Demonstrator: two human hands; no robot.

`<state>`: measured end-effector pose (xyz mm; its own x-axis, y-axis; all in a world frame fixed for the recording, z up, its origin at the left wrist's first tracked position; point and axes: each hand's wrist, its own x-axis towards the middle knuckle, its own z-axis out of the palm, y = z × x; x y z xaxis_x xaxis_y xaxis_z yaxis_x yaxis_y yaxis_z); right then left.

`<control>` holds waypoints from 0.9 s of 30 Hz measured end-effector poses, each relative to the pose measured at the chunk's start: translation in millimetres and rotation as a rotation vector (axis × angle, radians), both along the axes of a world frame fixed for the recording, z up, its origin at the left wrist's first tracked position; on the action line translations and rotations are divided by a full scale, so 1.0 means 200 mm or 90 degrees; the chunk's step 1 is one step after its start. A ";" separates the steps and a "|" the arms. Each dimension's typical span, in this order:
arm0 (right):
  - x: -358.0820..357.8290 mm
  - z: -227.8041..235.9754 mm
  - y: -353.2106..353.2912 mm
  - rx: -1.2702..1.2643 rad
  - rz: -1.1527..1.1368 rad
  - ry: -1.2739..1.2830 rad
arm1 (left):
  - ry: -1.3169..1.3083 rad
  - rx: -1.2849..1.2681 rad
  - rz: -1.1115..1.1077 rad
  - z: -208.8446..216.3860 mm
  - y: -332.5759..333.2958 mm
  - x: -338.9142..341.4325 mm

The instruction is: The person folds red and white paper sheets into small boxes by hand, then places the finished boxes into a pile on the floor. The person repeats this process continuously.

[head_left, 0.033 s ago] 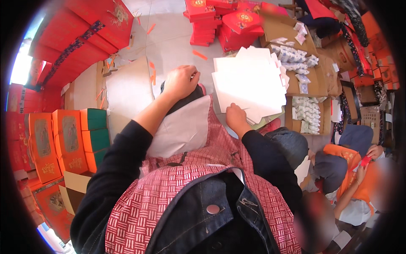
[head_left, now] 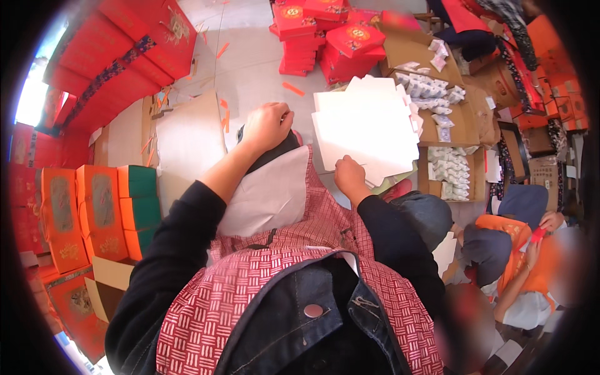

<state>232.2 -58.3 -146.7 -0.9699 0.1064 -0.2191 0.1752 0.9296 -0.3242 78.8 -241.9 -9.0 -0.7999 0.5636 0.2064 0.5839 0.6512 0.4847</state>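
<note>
The right hand (head_left: 350,175) is bent at the near left edge of a fanned stack of white sheets (head_left: 369,128); its fingertips meet that edge, but I cannot tell whether they pinch a sheet. The left hand (head_left: 267,128) is loosely curled over a dark trouser leg (head_left: 275,153), left of the stack, and whether it holds anything is hidden. The white sheets lie right of centre, their left edges running near to far with the near end slanting slightly right; the staggered corners stop me telling one long axis. Their bright tops show no readable print. Farther off, red boxes (head_left: 355,40) carry round gold emblems on their lids. To the right, a carton (head_left: 478,178) holds small pale packets (head_left: 449,165), their labels too small to read. To the left, upright orange boxes (head_left: 100,209) bear gold characters low on their fronts
</note>
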 end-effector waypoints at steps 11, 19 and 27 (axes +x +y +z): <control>-0.10 0.01 -0.09 0.050 -0.087 0.066 | -0.007 -0.040 -0.030 0.02 0.10 0.03; 0.00 0.05 0.54 -0.227 -0.464 0.338 | -0.007 -0.026 -0.070 -0.05 0.22 0.03; 0.43 1.35 0.83 -0.605 -0.287 0.721 | 0.004 0.348 -0.157 0.47 0.57 0.09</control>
